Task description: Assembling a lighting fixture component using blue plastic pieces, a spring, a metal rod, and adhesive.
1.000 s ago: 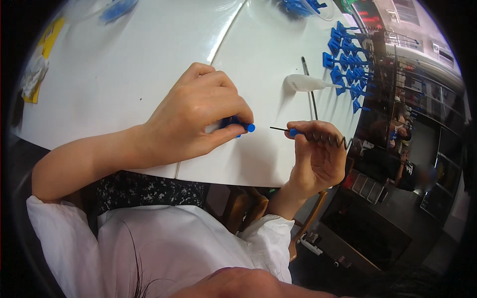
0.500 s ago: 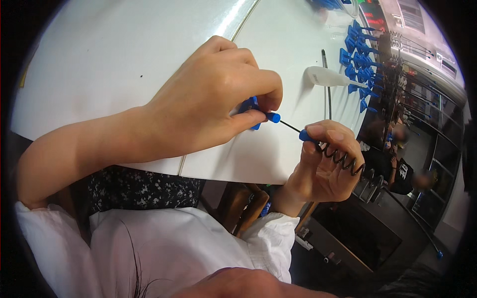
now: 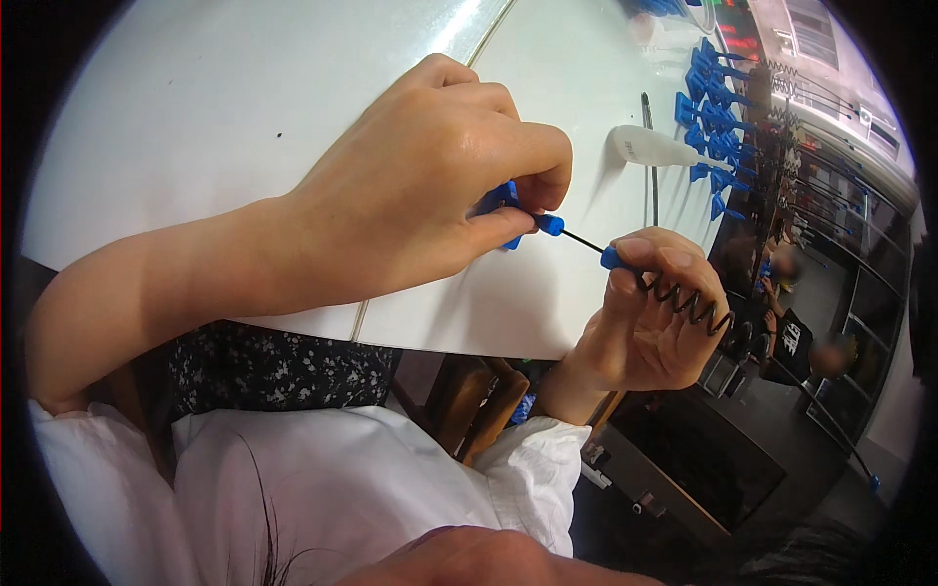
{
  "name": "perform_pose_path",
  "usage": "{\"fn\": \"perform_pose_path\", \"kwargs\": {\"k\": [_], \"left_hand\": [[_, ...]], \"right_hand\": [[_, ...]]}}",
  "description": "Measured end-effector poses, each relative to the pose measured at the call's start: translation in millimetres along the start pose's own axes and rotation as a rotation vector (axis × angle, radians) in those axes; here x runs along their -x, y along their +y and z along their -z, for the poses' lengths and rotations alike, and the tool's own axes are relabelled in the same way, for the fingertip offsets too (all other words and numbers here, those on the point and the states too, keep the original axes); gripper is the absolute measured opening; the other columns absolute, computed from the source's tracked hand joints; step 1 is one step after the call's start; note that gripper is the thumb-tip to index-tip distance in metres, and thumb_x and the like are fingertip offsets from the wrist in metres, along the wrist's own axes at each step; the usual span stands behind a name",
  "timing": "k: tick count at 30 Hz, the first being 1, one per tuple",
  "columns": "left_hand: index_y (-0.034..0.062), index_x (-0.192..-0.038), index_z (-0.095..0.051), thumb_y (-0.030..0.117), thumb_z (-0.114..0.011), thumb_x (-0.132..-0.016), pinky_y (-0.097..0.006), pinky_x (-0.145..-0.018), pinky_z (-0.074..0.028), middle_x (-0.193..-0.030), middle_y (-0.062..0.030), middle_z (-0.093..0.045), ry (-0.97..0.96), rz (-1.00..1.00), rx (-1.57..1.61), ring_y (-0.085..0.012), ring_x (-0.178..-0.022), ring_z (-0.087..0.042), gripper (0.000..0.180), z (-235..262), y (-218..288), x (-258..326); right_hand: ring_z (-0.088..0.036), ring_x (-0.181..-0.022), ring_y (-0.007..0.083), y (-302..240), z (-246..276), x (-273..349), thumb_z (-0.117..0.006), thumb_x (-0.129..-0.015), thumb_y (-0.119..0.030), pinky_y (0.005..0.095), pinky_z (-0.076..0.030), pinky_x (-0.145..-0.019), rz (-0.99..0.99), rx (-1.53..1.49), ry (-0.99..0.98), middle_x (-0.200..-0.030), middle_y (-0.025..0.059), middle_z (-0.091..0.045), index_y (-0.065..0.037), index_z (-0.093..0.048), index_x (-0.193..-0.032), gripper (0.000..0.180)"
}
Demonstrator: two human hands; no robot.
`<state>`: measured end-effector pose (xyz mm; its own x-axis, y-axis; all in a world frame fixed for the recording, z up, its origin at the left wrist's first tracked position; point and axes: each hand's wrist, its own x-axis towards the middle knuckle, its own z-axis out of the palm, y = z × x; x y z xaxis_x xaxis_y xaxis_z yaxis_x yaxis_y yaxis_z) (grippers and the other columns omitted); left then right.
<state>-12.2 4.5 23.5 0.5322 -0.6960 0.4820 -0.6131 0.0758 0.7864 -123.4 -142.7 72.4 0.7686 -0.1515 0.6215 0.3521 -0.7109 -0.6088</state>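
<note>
Between finger and thumb, my left hand (image 3: 420, 186) grips a blue plastic part (image 3: 508, 195), most of it hidden behind the fingers. A small blue sleeve (image 3: 550, 226) sticks out past the thumb. From it a thin straight black cable (image 3: 583, 240) runs to a blue collar (image 3: 612, 258). My right hand (image 3: 669, 322) pinches that collar between thumb and fingers. Beyond the collar the cable becomes a black coil (image 3: 686, 299) lying across the right fingers, then trails down to the right. Both hands are held over the near edge of the white table (image 3: 225, 107).
A white squeeze bottle (image 3: 650, 146) with a narrow tip lies right of my hands, across a dark thin rod (image 3: 653, 195). Several blue plastic parts (image 3: 713, 117) line the table's right edge. Black coiled cables hang beyond it. Another person (image 3: 789, 337) is in the background.
Both hands, with the blue part and the coiled cable, have shifted slightly to the right and up in the view. Their grips look the same.
</note>
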Motion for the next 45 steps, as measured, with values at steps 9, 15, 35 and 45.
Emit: {"fn": "perform_pose_path", "kwargs": {"k": [9,15,35,45], "left_hand": [[0.0099,-0.08,-0.061,0.003,-0.072,-0.066,-0.031,-0.082,-0.038,-0.076,0.0009,-0.062,0.001,-0.001,-0.021,-0.0149,-0.075,-0.058,0.019,0.1,-0.2,0.4],[0.01,-0.08,-0.061,0.002,-0.072,-0.066,-0.031,-0.082,-0.038,-0.077,0.0011,-0.062,-0.01,0.009,-0.014,-0.0147,-0.075,-0.058,0.019,1.2,0.8,-0.6],[0.0098,-0.08,-0.062,0.003,-0.073,-0.066,-0.029,-0.079,-0.04,-0.077,-0.0011,-0.062,0.004,-0.007,-0.009,-0.0146,-0.077,-0.059,0.019,-1.0,0.0,-0.2],[0.0094,-0.081,-0.061,0.003,-0.072,-0.067,-0.029,-0.078,-0.039,-0.077,-0.002,-0.063,-0.034,0.024,0.017,-0.0148,-0.076,-0.059,0.019,2.4,-0.8,0.1]], "right_hand": [[-0.062,-0.072,0.0227,1.1,-2.0,-1.3,-0.068,-0.059,0.016,0.0286,-0.049,-0.063,-0.005,-0.012,-0.014,-0.078,0.0128,-0.065,0.002,-0.06,-0.09,0.034],[-0.062,-0.072,0.0226,1.1,-1.4,-1.2,-0.069,-0.059,0.015,0.0286,-0.049,-0.065,0.001,0.007,0.006,-0.077,0.0124,-0.065,0.002,-0.06,-0.089,0.034],[-0.061,-0.074,0.0228,2.5,-5.3,1.0,-0.069,-0.065,0.012,0.0293,-0.049,-0.066,0.007,-0.022,0.037,-0.079,0.0123,-0.065,0.002,-0.057,-0.091,0.03],[-0.061,-0.072,0.02,5.6,-7.3,1.3,-0.072,-0.067,0.008,0.0219,-0.044,-0.061,0.012,-0.026,0.091,-0.078,0.0116,-0.066,0.0,-0.056,-0.093,0.032]]}}
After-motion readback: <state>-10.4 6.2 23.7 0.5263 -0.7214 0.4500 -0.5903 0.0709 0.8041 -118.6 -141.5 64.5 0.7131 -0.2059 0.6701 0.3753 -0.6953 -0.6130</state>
